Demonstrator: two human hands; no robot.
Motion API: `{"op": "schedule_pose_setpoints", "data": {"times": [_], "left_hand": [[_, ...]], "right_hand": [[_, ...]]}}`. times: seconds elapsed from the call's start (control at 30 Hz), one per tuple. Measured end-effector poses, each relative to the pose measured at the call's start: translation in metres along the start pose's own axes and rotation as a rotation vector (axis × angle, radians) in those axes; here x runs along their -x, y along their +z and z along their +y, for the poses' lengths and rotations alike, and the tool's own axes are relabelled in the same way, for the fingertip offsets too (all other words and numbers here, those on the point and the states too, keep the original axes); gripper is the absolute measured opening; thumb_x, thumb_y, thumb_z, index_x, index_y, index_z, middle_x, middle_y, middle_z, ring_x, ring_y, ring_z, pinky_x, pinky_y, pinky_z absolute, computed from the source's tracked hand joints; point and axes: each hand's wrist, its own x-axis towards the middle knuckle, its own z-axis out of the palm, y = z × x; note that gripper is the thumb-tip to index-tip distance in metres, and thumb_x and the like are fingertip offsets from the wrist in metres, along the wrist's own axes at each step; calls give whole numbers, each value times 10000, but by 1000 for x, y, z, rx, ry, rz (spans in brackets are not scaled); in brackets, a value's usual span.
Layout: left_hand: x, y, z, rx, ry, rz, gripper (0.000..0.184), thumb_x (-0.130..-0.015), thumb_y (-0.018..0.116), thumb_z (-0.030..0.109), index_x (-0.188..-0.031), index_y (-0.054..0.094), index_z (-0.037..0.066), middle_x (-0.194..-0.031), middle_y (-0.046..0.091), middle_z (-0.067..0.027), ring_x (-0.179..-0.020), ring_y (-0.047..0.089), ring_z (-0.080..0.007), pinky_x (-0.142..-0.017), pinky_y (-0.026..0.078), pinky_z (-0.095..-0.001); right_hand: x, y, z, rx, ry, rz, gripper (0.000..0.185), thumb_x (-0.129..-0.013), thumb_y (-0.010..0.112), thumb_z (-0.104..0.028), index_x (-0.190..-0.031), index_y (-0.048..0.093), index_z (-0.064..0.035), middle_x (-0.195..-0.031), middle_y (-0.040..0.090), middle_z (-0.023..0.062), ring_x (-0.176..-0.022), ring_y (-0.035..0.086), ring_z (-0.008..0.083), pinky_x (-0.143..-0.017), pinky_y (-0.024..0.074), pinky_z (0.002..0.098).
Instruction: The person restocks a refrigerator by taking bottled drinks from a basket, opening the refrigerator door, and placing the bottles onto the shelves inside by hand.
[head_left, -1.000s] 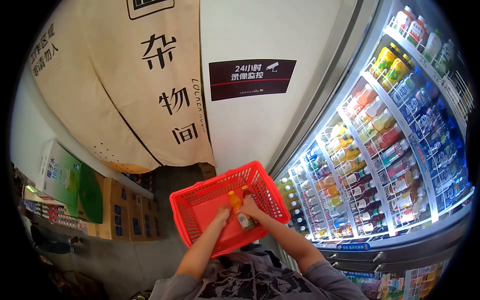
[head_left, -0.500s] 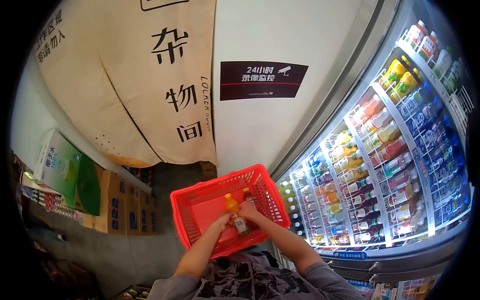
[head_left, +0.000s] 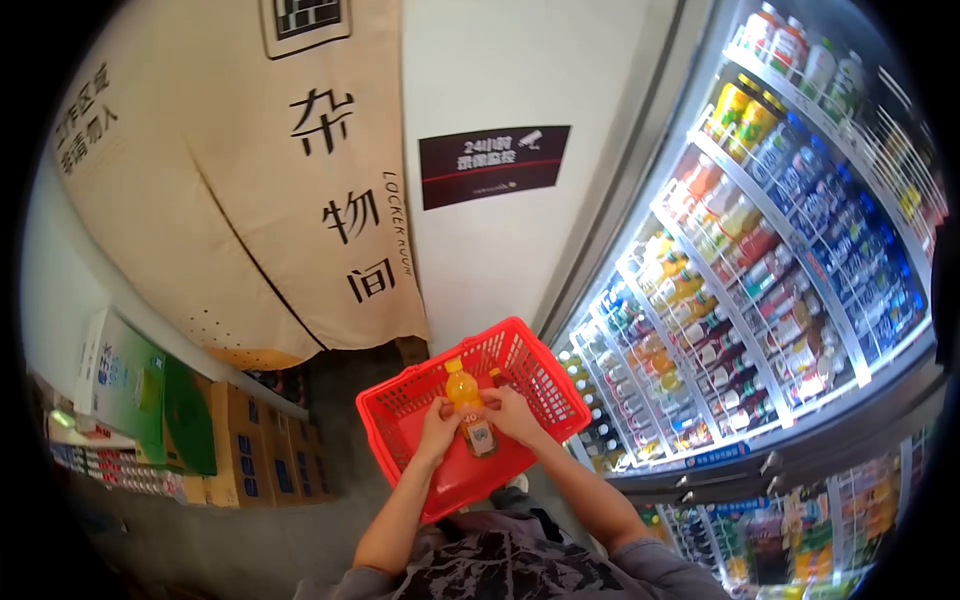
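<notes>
My left hand [head_left: 438,427] and my right hand [head_left: 512,415] are closed on opposite sides of a bottle of orange drink [head_left: 462,388]. The bottle has a yellow cap and a pale label on its lower part, and its cap end points away from me. Around and beneath it is a red plastic shopping basket [head_left: 395,385] with perforated sides. Another bottle [head_left: 498,378] with an orange-red cap lies in the basket, partly hidden behind my right hand. What supports the basket is hidden.
A lit drinks fridge [head_left: 735,455] with several shelves of bottles stands at the right. Cardboard boxes [head_left: 240,450] and a green-and-white carton [head_left: 125,375] are stacked at the left. Ahead hang a beige curtain [head_left: 250,130] and a dark sign [head_left: 490,165] on the white wall.
The bottle of orange drink is now more upright and centred between both hands; my right hand has come away from the second bottle's side. The view has shifted slightly, and the basket appears further right.
</notes>
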Motion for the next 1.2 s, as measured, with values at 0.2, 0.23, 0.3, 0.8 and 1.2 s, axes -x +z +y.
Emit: {"op": "schedule_pose_setpoints", "data": {"times": [0.2, 0.23, 0.3, 0.8, 1.2], "left_hand": [[29, 25, 65, 78, -45, -179, 171, -998, 568, 254, -1058, 509, 104, -934, 660, -14, -826, 608, -73, -701, 476, -226], [29, 30, 69, 78, -23, -227, 167, -999, 567, 246, -1060, 508, 102, -935, 661, -15, -828, 610, -75, -706, 478, -227], [38, 44, 86, 94, 23, -307, 144, -998, 566, 209, -1049, 516, 84, -930, 657, -21, -850, 607, -73, -736, 479, -226], [111, 234, 58, 85, -7, -887, 370, -1018, 520, 268, -1287, 534, 15, -1169, 626, -52, -1054, 593, -133, -910, 471, -294], [203, 383, 20, -20, 64, -1215, 381, -1001, 558, 284, -1254, 572, 0, -1139, 622, -36, -1051, 537, -105, -932, 405, -264]], "right_hand": [[50, -24, -37, -138, -25, 260, 395, -819, 783, -162, -1158, 656, -4, -1027, 601, 133, -860, 681, 199, -778, 559, 285], [60, -28, -41, -81, -28, 317, 401, -818, 785, -166, -1164, 655, -13, -1034, 598, 132, -859, 676, 193, -785, 554, 278], [77, -35, -51, -66, -84, 461, 374, -825, 773, -164, -1147, 667, -7, -1013, 648, 114, -887, 673, 187, -810, 539, 271], [281, -160, -47, -438, 70, 715, 360, -1002, 560, -204, -1276, 595, 26, -1189, 649, 82, -1060, 598, 124, -942, 478, 280], [432, -248, 26, 218, 348, 1638, 518, -846, 708, -402, -1129, 636, 26, -1033, 689, 161, -921, 669, 280, -839, 513, 372]]}}
